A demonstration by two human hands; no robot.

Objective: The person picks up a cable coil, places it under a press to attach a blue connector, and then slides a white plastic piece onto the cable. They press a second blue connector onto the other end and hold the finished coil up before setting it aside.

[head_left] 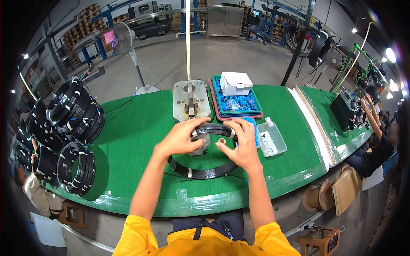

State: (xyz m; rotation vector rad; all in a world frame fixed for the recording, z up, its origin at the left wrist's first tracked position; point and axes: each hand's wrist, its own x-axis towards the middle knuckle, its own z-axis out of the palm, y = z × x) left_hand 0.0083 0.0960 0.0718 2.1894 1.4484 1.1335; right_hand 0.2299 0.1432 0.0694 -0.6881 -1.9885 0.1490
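Note:
A coil of black cable (207, 173), bound with bands of white and clear tape, is in front of me above the green table. My left hand (181, 137) is closed on the far left part of the coil, thumb inside the ring. On the far right part, my right hand (243, 145) grips it with the fingers over the top. Just beyond the hands stands a grey metal fixture (178, 104) with a slotted centre. A small brown ring, perhaps a tape roll (221, 141), shows through the coil. The cable ends are partly hidden.
Stacked trays (215, 109) of blue parts carry a white box (235, 84). Beside them is a clear container (279, 141) with small white pieces. Several black cable coils (77, 168) are piled at left. Another person's arms (372, 112) are at far right.

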